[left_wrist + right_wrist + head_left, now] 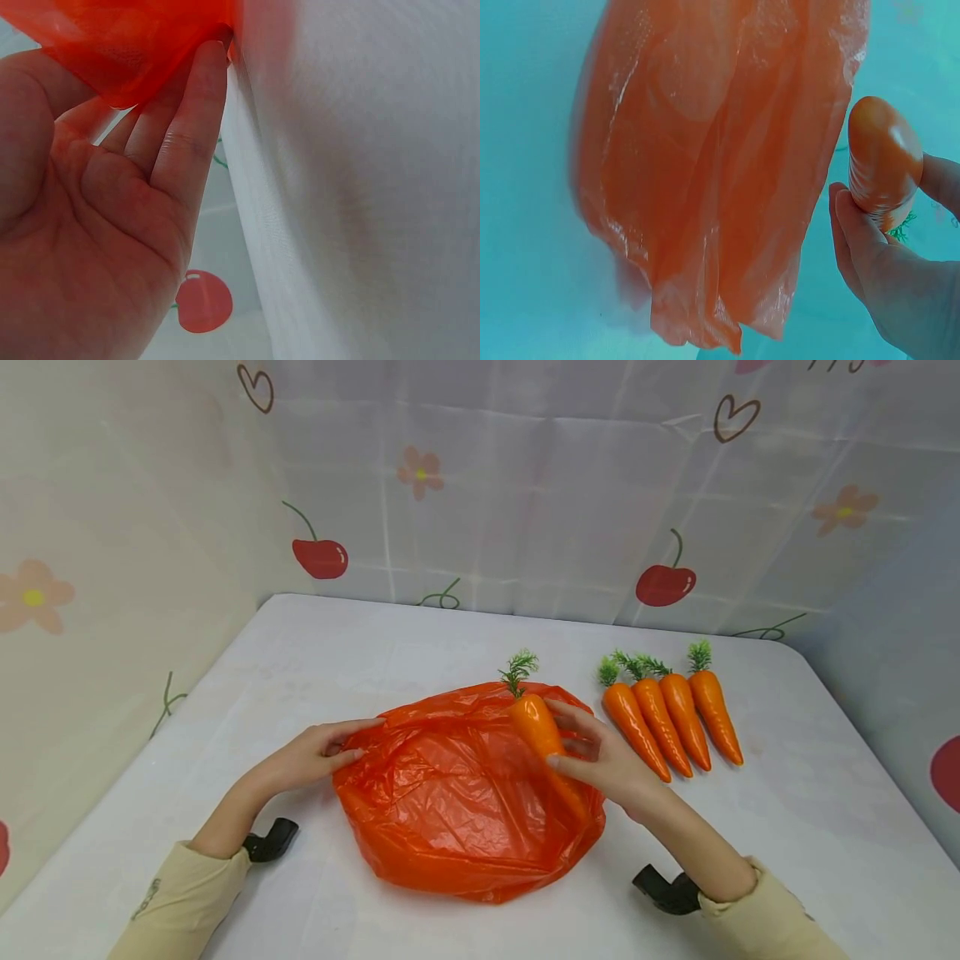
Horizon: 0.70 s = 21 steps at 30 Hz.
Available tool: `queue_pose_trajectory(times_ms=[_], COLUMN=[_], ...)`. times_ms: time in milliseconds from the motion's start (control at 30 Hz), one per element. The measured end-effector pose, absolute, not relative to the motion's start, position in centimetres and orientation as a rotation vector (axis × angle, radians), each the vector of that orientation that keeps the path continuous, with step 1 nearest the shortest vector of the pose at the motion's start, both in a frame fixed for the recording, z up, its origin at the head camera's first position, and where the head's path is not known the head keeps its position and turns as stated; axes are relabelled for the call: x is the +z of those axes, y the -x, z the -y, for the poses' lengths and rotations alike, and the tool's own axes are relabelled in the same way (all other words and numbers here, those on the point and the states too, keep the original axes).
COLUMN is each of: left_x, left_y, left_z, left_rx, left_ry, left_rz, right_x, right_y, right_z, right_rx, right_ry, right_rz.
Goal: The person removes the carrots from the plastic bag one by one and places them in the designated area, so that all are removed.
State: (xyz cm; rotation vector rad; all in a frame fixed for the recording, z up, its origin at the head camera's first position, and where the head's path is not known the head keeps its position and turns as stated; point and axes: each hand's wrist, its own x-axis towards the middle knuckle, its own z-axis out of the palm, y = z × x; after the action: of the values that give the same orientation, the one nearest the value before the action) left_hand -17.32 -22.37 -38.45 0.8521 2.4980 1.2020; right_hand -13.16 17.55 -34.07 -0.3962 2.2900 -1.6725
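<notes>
My right hand point(611, 764) grips a glossy orange carrot point(537, 727) with a green leafy top, between thumb and fingers. It hangs tilted over the right part of a red plastic bag point(457, 802), its leafy end toward the back. In the right wrist view the carrot point(883, 154) shows tip-first beside the bag point(705, 180). At the bag's left edge, my left hand point(318, 756) pinches the thin film. The left wrist view has the bag's corner point(127, 60) between the thumb and fingers of the left hand point(112, 195). The bag lies spread with its mouth wide.
Several more carrots point(678, 718) lie side by side on the white table point(780, 827), right of the bag, leafy tops toward the back. A patterned curtain point(517, 510) with cherries and flowers hangs behind the table. Black devices point(272, 841) are strapped at both wrists.
</notes>
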Motion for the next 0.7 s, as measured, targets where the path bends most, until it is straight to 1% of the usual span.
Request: queue_pose_trajectory(times_ms=[700], left_x=[-38.5], left_y=[17.4], left_z=[22.2], left_rx=[1.175], left_ry=[-0.776], left_rz=[-2.499], right_x=[-33.2], right_y=[12.8], right_z=[-20.6], right_rx=[-1.661], right_ry=[0.313], right_rz=[-2.382])
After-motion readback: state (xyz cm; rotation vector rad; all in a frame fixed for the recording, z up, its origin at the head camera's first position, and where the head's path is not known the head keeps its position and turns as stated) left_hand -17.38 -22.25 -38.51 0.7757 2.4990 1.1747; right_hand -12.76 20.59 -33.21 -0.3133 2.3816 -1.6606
